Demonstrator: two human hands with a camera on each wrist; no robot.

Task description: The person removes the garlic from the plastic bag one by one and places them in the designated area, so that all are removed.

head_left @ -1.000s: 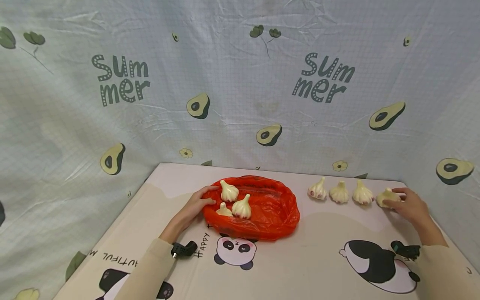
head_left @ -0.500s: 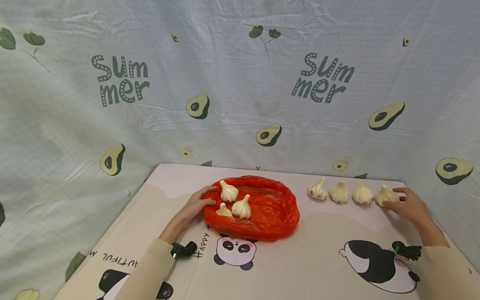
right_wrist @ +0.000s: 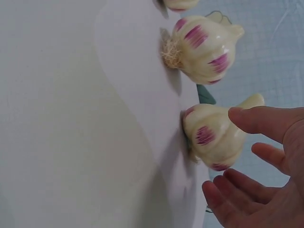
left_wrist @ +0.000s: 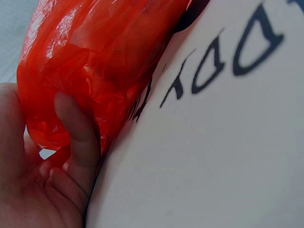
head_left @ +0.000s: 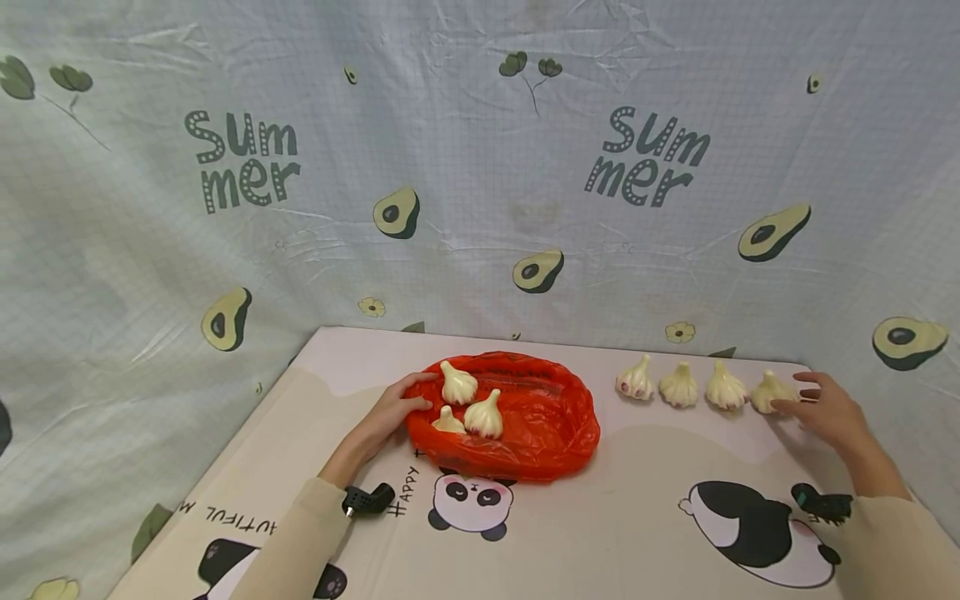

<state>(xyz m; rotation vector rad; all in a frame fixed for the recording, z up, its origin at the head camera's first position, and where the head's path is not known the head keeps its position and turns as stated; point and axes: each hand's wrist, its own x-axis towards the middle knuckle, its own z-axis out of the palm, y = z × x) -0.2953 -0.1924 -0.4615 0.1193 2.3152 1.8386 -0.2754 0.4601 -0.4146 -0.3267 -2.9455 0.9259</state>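
Note:
My left hand [head_left: 388, 414] holds the left side of a red plastic bag [head_left: 551, 412], whose rim is spread wide like a bowl. In the left wrist view the thumb lies against the crinkled plastic, with the fingers on the other side. Inside the bag, toward its left, sit three garlic bulbs [head_left: 483, 414]. My right hand [head_left: 834, 414] is beside the rightmost garlic bulb [head_left: 771, 392] of a row on the table. In the right wrist view the fingers are spread apart around this purple-streaked bulb [right_wrist: 213, 135], the thumb tip overlapping its neck.
Several garlic bulbs [head_left: 678, 385] stand in a row at the table's back right. The pale table [head_left: 630, 517] has printed pandas and lettering. A curtain [head_left: 465, 167] with avocado and lettering prints hangs behind and along both sides.
My right hand has loosened its fingers from the rightmost garlic bulb and shifted slightly right. That bulb now stands a bit more upright and farther back. The left hand and bag stay put.

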